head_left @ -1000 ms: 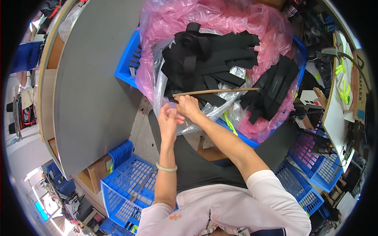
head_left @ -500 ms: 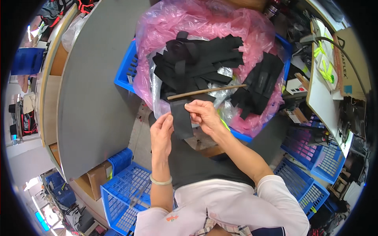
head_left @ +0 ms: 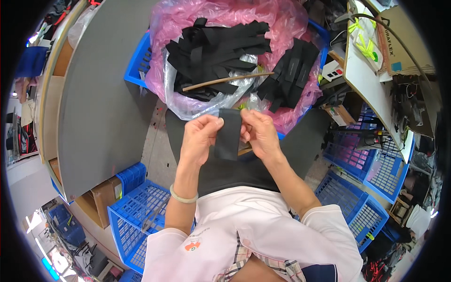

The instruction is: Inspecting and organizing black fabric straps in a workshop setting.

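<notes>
We enter 1 black strip (head_left: 228, 141), held over the person's lap, near side of 1 blue crate (head_left: 135, 63). Left hand (head_left: 199, 138): thumb and fingers pinching the strip's left edge, near its top. Right hand (head_left: 263, 134): pinching the right edge, likewise near the top. Inside the crate we list pink plastic (head_left: 158, 68), 1 large heap of black strips (head_left: 218, 47) and, to its right, 1 smaller black bundle (head_left: 293, 70). 1 thin wooden stick (head_left: 228, 81) lies across the heap's near side. At left we note 1 grey worktop (head_left: 103, 103).
</notes>
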The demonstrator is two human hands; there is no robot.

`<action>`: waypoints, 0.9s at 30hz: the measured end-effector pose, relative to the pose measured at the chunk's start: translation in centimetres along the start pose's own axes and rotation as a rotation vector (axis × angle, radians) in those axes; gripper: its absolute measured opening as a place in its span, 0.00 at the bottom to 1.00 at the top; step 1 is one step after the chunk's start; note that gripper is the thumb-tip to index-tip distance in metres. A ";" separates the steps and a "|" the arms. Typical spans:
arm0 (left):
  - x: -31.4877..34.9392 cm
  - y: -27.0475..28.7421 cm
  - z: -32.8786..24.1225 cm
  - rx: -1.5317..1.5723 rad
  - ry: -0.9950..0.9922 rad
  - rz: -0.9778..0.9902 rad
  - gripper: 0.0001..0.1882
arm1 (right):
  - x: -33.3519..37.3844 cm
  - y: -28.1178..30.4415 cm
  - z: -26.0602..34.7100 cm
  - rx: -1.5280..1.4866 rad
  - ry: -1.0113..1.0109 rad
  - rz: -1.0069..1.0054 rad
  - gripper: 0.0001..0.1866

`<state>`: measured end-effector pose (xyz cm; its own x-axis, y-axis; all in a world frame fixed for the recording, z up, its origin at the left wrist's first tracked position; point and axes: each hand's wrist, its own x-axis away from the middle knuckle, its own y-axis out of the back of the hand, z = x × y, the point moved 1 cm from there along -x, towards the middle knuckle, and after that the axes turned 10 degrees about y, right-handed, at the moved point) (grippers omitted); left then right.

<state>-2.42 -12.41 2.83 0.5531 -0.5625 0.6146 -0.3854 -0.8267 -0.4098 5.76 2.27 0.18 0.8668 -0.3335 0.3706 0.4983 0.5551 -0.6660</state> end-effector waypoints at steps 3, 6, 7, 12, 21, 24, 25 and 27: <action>0.6 0.1 0.8 -0.097 0.005 -0.024 0.04 | 0.1 0.5 1.5 0.033 -0.064 0.095 0.08; 2.0 -0.3 0.3 -0.167 0.026 0.023 0.04 | 1.4 1.3 2.1 0.109 -0.181 0.203 0.08; 2.4 -0.7 0.0 -0.200 0.031 0.026 0.04 | 1.6 1.4 2.2 0.089 -0.216 0.249 0.08; 2.1 -0.8 1.5 -0.173 0.009 0.038 0.04 | 2.5 1.7 2.7 0.233 -0.057 0.185 0.12; -0.3 -0.1 3.0 0.199 -0.005 -0.113 0.05 | 5.3 -1.7 2.4 1.360 1.068 0.624 0.12; -0.2 -0.3 3.1 0.197 -0.032 -0.112 0.05 | 4.6 -1.4 2.6 1.311 1.005 0.711 0.10; -0.2 -0.3 3.1 0.189 -0.034 -0.104 0.05 | 4.5 -1.3 2.6 1.312 1.021 0.717 0.10; -0.3 -0.6 3.1 0.183 0.018 -0.109 0.05 | 4.3 -1.1 2.6 1.292 0.948 0.770 0.07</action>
<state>-0.03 -11.72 0.76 0.5705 -0.4709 0.6729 -0.1829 -0.8716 -0.4549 8.93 2.23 4.21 0.8153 0.2423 -0.5259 0.1224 0.8156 0.5655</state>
